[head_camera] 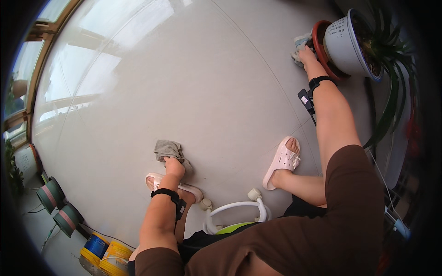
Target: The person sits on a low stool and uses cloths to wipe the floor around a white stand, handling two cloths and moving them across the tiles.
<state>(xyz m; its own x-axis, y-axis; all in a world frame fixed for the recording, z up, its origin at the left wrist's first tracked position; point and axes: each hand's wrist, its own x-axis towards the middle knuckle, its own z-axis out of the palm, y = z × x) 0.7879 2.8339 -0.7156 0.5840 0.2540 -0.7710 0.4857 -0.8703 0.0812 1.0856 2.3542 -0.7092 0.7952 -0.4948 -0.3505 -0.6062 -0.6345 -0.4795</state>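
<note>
My left hand (175,166) grips a grey cloth (168,149) just above the left slipper. Part of the cloth hangs beside the wrist. Far out to the right, my right hand (307,55) holds a pale, crumpled cloth (302,41) with a blue stripe, low by the floor. That cloth is against or very close to the rim of a red-brown plant saucer (321,48). On the saucer stands a white plant pot (340,46) bearing writing, with a long-leaved plant (388,45) growing in it. My right fingers are partly hidden by the cloth.
Glossy floor tiles (186,93) spread ahead. Under me is a low white-framed stool on casters (238,205), between pink slippers (281,162). Green pots (48,196) and yellow buckets (115,257) line the left side, near a wood-framed window (41,34). A cable (107,235) runs along there.
</note>
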